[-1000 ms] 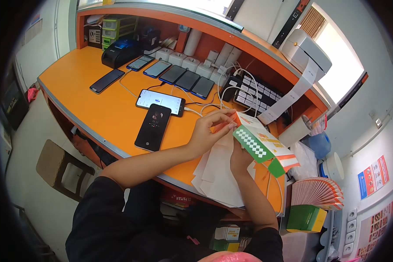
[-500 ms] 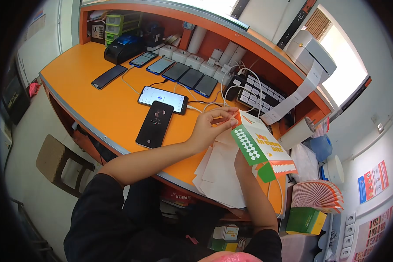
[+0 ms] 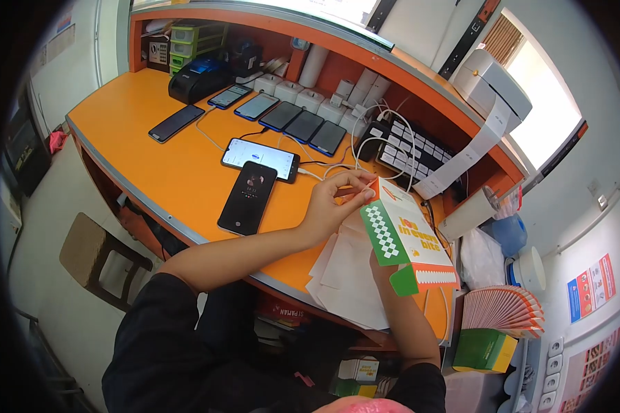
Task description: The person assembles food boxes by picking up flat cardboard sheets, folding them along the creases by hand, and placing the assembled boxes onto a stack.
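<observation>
A folding carton [image 3: 420,230] in white, green and orange, with yellow lettering, is held above the right part of the orange desk. My left hand [image 3: 334,206] pinches its upper left corner between thumb and fingers. The carton covers most of my right hand [image 3: 380,265], which is under its lower left side; its fingers are hidden. An end flap with a green tab hangs at the carton's near end. White paper sheets [image 3: 348,286] lie on the desk below my hands. A dark phone [image 3: 248,198] rests partly on a lit phone [image 3: 258,157] left of my left hand.
Several more phones [image 3: 281,115] and white cables lie toward the back. A black printer [image 3: 198,79], a keyboard [image 3: 413,148] and a paper roll [image 3: 468,212] stand around the desk. At the right are a green box [image 3: 482,349] and fanned cartons [image 3: 499,308]. A stool [image 3: 103,258] stands left.
The carton has turned so its lettered face and near end flap show more toward the camera. My right hand has become more hidden behind it. My left hand keeps its pinch on the corner.
</observation>
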Tool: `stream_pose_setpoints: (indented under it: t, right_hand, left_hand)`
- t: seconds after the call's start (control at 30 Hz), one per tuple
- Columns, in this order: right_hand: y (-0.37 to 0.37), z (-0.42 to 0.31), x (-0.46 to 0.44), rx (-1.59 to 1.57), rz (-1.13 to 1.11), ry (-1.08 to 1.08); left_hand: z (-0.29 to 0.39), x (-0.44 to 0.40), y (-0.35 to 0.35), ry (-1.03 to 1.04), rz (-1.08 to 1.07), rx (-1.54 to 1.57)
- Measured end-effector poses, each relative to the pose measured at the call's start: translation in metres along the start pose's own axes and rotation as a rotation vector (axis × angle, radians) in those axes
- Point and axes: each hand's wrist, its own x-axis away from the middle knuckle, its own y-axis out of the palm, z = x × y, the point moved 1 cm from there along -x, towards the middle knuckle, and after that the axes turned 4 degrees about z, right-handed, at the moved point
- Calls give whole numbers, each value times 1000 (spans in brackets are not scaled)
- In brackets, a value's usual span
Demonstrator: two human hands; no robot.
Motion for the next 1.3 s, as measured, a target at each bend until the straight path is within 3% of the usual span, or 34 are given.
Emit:
stream_pose_setpoints:
  t: [0.23, 0.53, 0.57, 0.7, 0.73, 0.87, 0.9, 1.0, 1.03, 1.13, 1.17, 1.2, 1.23, 1.3]
  right_hand:
    - [-1, 2, -4, -3, 7, 15]
    - [2, 4, -18, 10, -76, 27]
    - [1, 5, -18, 15, -91, 30]
    - [0, 5, -21, 26, -144, 49]
    - [1, 4, -22, 29, -160, 56]
    - [4, 4, -24, 45, -211, 97]
    - [3, 2, -23, 56, -232, 114]
    - [7, -18, -26, -41, -272, 266]
    - [13, -44, -29, -260, -211, 311]
    - [6, -80, -29, -122, -211, 18]
    - [-4, -85, -28, 64, -124, -270]
    - [-14, -88, -29, 249, -31, -555]
    - [-19, -89, -33, 349, 216, -606]
    - [-26, -95, -47, 466, 466, -537]
  left_hand:
    - [-6, -3, -4, 160, -22, -147]
    - [2, 2, -2, -24, -175, 17]
    - [-3, 4, -1, 120, -210, -105]
    - [-11, 7, 2, 337, -315, -341]
    - [-12, 8, 4, 189, -332, -275]
    - [-26, 8, 9, -27, -211, 42]
    - [-17, 5, 12, -304, -138, 403]
    - [-45, -8, -3, 344, -99, -168]
    - [-34, -5, -9, -38, -81, -245]
    - [-26, -15, -17, -144, -52, -565]
    - [-34, -15, -18, 9, 1, -519]
    - [-38, -16, -20, -1, -3, -500]
    - [-42, -17, -23, -11, -9, -481]
    - [-48, -20, -26, -55, -41, -424]
